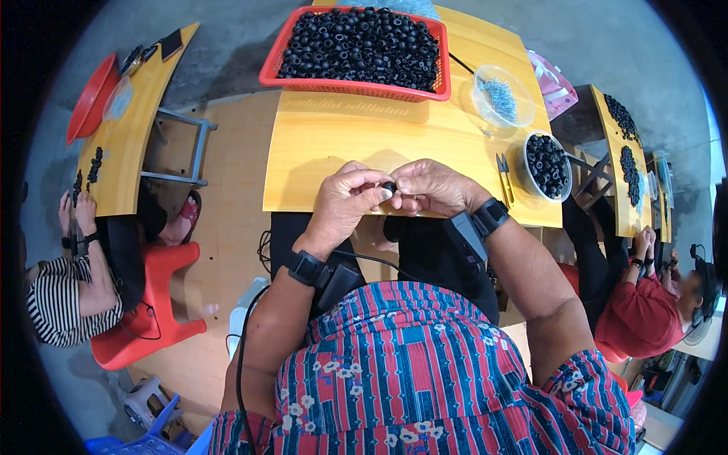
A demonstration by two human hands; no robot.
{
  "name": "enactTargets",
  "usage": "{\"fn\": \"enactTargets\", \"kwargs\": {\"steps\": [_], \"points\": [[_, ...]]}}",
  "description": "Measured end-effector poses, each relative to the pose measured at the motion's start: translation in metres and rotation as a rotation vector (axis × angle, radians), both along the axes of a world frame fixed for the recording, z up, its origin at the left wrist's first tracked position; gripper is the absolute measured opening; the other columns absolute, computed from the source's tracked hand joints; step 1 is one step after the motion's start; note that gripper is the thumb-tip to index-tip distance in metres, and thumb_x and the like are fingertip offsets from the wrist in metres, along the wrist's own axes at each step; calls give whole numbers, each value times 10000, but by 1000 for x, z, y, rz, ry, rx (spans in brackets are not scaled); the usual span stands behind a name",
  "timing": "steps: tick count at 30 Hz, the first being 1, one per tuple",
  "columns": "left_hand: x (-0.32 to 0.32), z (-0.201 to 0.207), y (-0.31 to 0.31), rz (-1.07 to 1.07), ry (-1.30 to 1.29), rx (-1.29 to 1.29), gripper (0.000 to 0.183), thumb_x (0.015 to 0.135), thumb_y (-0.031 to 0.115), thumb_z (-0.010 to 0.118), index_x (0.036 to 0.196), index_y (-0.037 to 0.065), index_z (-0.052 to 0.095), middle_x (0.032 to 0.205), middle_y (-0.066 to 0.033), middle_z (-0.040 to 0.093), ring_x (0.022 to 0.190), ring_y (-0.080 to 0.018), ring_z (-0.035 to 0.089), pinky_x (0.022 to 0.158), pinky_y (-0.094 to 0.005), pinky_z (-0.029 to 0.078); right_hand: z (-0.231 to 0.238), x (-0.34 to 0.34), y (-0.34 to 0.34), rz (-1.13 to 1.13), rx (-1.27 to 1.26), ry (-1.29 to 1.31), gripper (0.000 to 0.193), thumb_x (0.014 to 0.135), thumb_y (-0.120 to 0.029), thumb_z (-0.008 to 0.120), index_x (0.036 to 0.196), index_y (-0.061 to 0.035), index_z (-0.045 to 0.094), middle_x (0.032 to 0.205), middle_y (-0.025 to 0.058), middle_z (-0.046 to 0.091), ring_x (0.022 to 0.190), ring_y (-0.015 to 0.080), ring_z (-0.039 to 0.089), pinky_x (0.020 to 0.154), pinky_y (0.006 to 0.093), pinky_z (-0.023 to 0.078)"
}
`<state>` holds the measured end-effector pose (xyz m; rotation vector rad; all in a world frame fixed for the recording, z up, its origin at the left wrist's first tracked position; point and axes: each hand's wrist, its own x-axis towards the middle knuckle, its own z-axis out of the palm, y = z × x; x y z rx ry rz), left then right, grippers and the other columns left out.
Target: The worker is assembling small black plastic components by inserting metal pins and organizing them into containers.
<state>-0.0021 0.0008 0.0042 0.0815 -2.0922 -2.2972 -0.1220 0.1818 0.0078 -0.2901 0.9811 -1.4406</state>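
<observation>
My left hand (349, 199) pinches a small black ring-shaped part (389, 187) between thumb and forefinger, just above the near edge of the yellow table (318, 144). Against the part's other side, my right hand (434, 188) has its thumb and fingertips pressed together; whatever small thing they hold is hidden. Beyond the hands, a red plastic basket (356, 89) is heaped with black rings (356, 45). To the right, a clear round tub (561, 196) holds more black parts (546, 163), and a clear bowl (479, 98) contains small clear pieces (499, 98).
Yellow-handled snips (506, 182) lie beside the tub. A few clear pieces (485, 131) are scattered near the bowl. At the left, a person in a striped shirt (64, 296) works at another table; one in red (637, 322) sits at the right. A red stool (163, 303) stands left.
</observation>
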Motion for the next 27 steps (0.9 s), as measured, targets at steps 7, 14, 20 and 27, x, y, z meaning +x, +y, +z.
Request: {"fn": "enactTargets", "kwargs": {"steps": [7,14,20,27], "points": [[-1,-3,0,-26,5,-6,199,883,9,636,1079,-16,663,934,-35,563,792,-94,578,674,-206,507,-6,2,1,-53,3,35,241,903,-263,673,924,-25,639,760,7,608,624,66,519,569,185,431],[1,6,-2,-63,55,-230,437,909,176,649,1284,-22,546,920,-29,541,798,-90,553,681,-209,497,8,20,-2,-157,129,281,188,919,-188,644,977,-10,637,701,-7,566,556,63,518,539,195,457],[-1,7,1,-119,2,-266,501,916,223,638,1317,-46,503,973,-46,570,791,-88,557,708,-226,493,3,40,-5,-295,150,563,164,918,-135,638,982,16,637,711,-3,589,553,47,548,524,197,479],[0,16,-1,-188,-131,-57,464,915,191,629,1293,-56,521,967,-46,614,807,-82,558,709,-229,494,4,50,-8,-368,158,686,137,925,-99,611,986,22,633,734,13,623,568,43,576,516,194,495]]}}
